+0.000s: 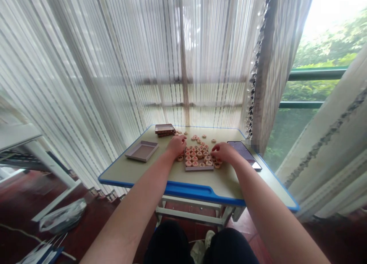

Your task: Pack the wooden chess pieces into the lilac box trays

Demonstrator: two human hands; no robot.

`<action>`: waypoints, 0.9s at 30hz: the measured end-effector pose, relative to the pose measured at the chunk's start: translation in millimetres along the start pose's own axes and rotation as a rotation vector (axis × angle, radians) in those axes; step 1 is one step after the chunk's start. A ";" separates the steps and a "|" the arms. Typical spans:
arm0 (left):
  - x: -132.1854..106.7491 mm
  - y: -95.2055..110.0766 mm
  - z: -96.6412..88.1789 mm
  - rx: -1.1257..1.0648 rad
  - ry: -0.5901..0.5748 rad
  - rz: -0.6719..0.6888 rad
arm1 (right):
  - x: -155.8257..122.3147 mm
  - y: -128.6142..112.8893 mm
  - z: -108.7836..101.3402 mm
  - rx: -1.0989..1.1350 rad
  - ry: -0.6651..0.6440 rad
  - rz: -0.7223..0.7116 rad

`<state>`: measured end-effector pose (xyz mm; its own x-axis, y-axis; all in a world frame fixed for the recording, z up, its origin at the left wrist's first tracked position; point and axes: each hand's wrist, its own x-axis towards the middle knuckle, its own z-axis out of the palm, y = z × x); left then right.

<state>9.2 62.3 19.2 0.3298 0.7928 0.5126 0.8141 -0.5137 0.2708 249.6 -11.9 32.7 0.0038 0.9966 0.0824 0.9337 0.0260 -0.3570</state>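
Note:
A shallow box tray point(198, 169) on the desk holds rows of round wooden Chinese chess pieces point(195, 163), marked in red and dark characters, some stacked on others. At the tray's back left corner is my left hand point(177, 144), its fingers bent close together; what they hold, if anything, is too small to make out. My right hand point(224, 152) hovers at the tray's right side, fingers slightly apart above loose pieces point(217, 165). More loose pieces point(195, 137) lie scattered behind the tray, and one point(180, 158) sits beside its left wall.
An empty shallow box lid point(142, 151) lies on the left of the blue-edged desk point(169, 176). Stacked boxes point(164, 129) stand at the back left. A phone or tablet point(244, 154) rests on the right, near my forearm. Sheer curtains point(160, 65) hang behind the desk.

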 end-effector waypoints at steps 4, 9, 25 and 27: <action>-0.7 0.0 -1.2 0.005 0.005 0.012 | 1.2 0.1 1.1 -0.039 0.051 -0.005; 0.0 0.0 -0.7 0.024 -0.018 0.030 | 5.2 2.7 4.1 -0.072 0.138 -0.033; 4.1 -2.8 1.7 0.000 0.035 0.033 | -29.5 -34.4 0.0 0.108 0.108 -0.515; 4.2 -1.9 1.4 0.007 0.034 0.038 | -32.4 -37.7 0.6 0.092 0.057 -0.530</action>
<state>9.6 67.0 19.7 0.3437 0.7611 0.5501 0.8046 -0.5407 0.2455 214.1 -45.1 42.9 -0.4374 0.8395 0.3224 0.7780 0.5331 -0.3325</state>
